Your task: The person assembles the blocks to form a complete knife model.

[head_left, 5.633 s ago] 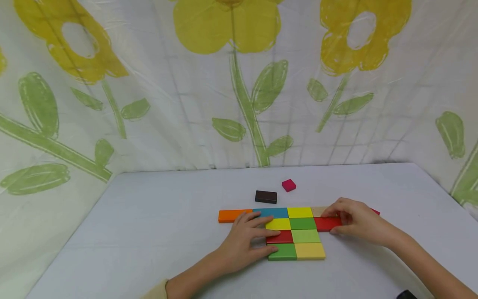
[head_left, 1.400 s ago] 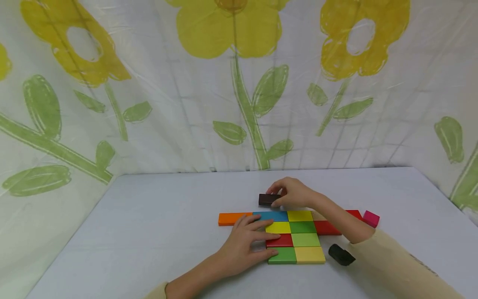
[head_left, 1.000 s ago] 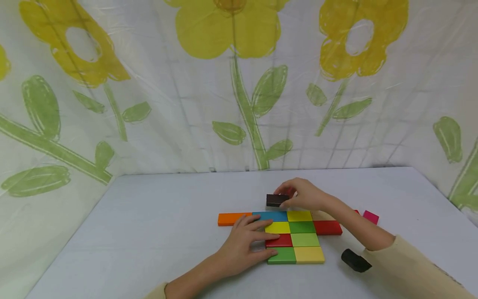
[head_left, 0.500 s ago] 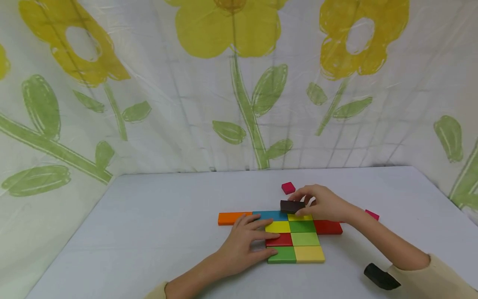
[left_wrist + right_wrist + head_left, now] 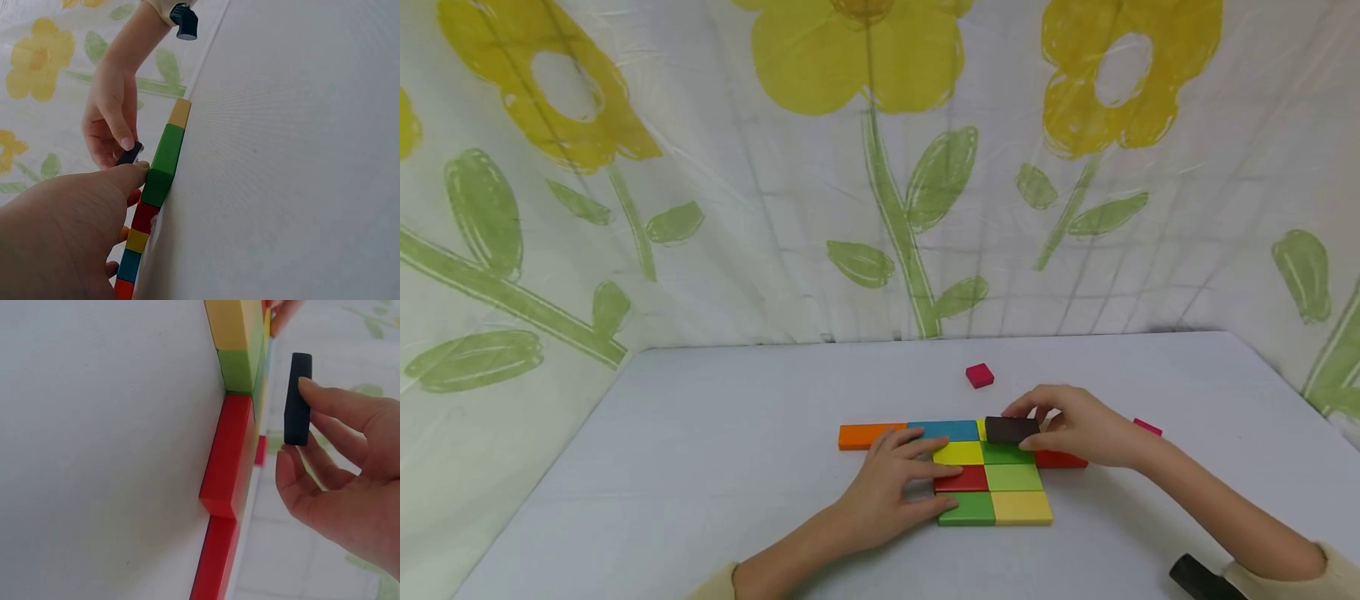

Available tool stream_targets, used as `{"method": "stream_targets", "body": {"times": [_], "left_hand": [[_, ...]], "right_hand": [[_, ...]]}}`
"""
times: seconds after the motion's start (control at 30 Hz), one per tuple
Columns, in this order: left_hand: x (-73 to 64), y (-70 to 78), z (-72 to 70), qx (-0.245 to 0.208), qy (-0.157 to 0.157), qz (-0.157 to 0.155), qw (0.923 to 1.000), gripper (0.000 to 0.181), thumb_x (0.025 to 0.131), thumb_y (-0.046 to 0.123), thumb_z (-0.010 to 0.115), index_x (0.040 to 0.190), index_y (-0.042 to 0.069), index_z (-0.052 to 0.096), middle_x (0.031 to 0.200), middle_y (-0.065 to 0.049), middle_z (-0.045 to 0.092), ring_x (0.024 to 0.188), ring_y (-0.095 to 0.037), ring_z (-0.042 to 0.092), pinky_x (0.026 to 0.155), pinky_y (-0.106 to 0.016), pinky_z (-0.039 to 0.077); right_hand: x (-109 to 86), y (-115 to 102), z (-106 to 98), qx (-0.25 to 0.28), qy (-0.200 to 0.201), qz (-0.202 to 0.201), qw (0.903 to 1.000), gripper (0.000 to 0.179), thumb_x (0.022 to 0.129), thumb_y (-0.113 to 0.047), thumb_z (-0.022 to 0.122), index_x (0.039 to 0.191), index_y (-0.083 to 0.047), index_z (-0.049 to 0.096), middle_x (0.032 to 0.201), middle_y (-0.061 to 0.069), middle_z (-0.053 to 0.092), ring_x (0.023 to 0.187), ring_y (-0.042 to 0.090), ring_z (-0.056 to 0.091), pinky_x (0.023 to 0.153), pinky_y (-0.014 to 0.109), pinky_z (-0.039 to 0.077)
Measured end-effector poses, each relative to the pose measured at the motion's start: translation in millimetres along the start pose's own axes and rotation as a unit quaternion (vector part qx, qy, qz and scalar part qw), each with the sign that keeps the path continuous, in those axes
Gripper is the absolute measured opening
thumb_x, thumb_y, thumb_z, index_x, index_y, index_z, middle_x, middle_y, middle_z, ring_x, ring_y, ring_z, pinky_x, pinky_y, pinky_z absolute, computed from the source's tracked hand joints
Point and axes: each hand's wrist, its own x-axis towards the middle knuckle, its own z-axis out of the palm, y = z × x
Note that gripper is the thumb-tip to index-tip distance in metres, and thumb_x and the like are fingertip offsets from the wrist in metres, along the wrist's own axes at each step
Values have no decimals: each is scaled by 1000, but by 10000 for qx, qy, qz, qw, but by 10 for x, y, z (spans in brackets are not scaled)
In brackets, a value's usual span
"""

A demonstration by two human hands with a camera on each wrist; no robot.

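Note:
A flat layout of coloured wooden blocks lies on the table, with an orange block point(image 5: 871, 436) at its left end and a red block point(image 5: 1062, 460) at its right. My left hand point(image 5: 883, 492) rests on its left part, fingers spread over the blue point(image 5: 953, 430), yellow point(image 5: 958, 452), red point(image 5: 962, 478) and green point(image 5: 972, 509) blocks. Between thumb and fingers, my right hand point(image 5: 1086, 425) pinches a dark brown block point(image 5: 1011, 430). That block is raised over the back row, overlapping yellow and green blocks in the head view. The right wrist view shows the dark block point(image 5: 298, 400) apart from the layout.
Behind the layout lies a small pink block point(image 5: 980, 376). Another pink piece point(image 5: 1148, 427) shows beyond my right wrist. A black wrist device point(image 5: 1202, 577) is on my right sleeve. A flowered white curtain point(image 5: 790, 250) hangs at the table's back edge.
The right hand went from the red blocks to the dark block behind the layout, took hold of it, then carried it right and nearer, over the back row. The left hand stays put.

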Motion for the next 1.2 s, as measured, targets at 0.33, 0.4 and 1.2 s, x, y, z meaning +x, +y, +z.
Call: {"method": "stream_targets", "body": {"times": [0.33, 0.4, 1.2], "left_hand": [[-9, -18, 11, -71, 69, 65, 9999, 36, 98, 41, 75, 130, 24, 78, 152, 0, 61, 149, -29, 41, 121, -66, 27], [-9, -19, 11, -84, 64, 57, 9999, 36, 98, 40, 75, 130, 24, 78, 152, 0, 61, 149, -30, 41, 121, -66, 26], [-9, -12, 13, -70, 11, 22, 10000, 37, 98, 41, 75, 131, 25, 77, 152, 1, 60, 149, -29, 41, 120, -65, 28]], "right_hand": [[-194, 66, -27, -17, 63, -44, 10000, 36, 92, -12, 82, 125, -2, 72, 120, 10, 72, 96, 13, 58, 75, 25, 58], [-232, 85, -35, -24, 82, -71, 9999, 36, 91, -12, 82, 125, -2, 72, 119, 9, 72, 94, 11, 58, 75, 24, 58], [-639, 343, -46, -486, 399, -528, 9966, 34, 90, -13, 85, 121, -11, 73, 115, -2, 73, 96, 9, 58, 80, 22, 58]]}}
